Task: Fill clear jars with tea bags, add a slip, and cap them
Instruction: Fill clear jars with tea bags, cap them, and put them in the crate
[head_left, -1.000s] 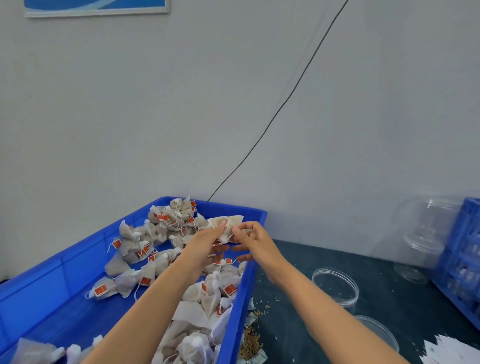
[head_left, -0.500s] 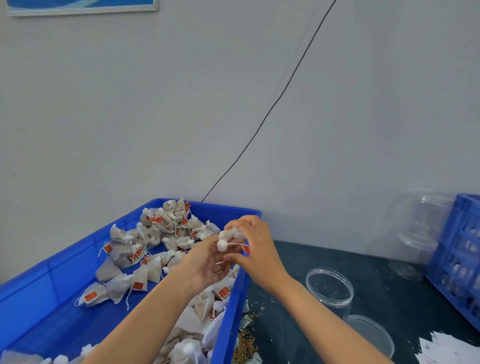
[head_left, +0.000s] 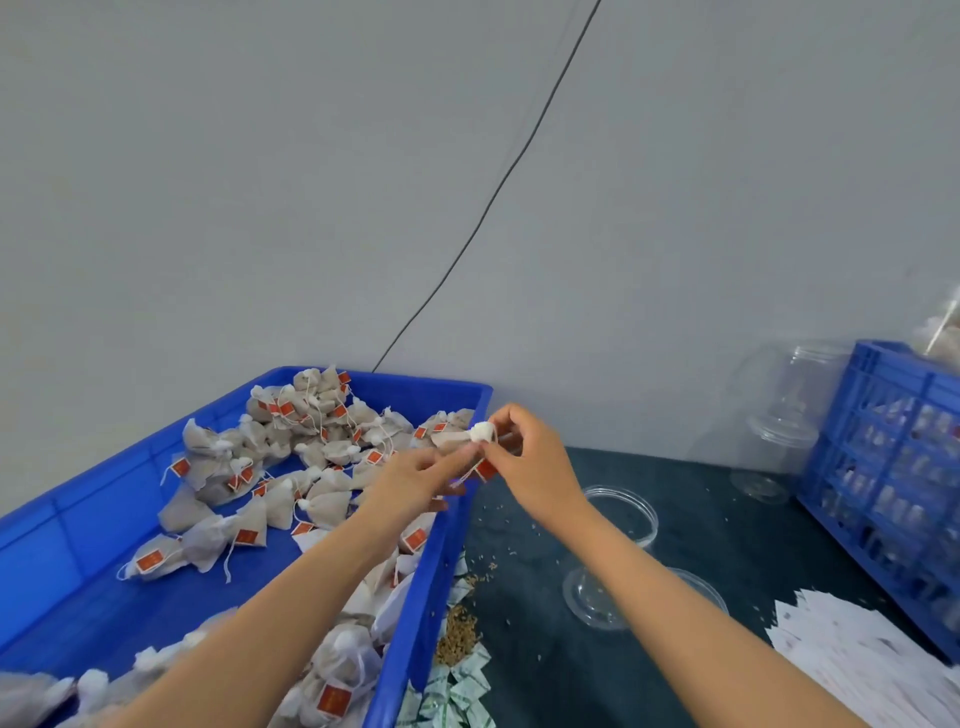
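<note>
Nearest, at the right edge, a stack of white paper slips (head_left: 857, 654) lies on the dark table (head_left: 545, 639), and small green-and-white packets (head_left: 457, 691) sit beside spilled grains (head_left: 457, 631) at the near right corner of the blue tray (head_left: 78, 535). A clear open jar (head_left: 615, 525) stands on the table just right of the tray, partly behind the right forearm. Loose tea bags (head_left: 291, 452) with orange tags fill the tray. Over the tray's far right rim both hands meet: the right hand (head_left: 530, 462) pinches the white knotted top of a held tea bag (head_left: 462, 434), while the left hand (head_left: 410, 480) grasps the same bag from below with its fingers curled. Farther right, empty clear jars (head_left: 784, 415) stand against the wall beside a blue crate (head_left: 883, 467).
</note>
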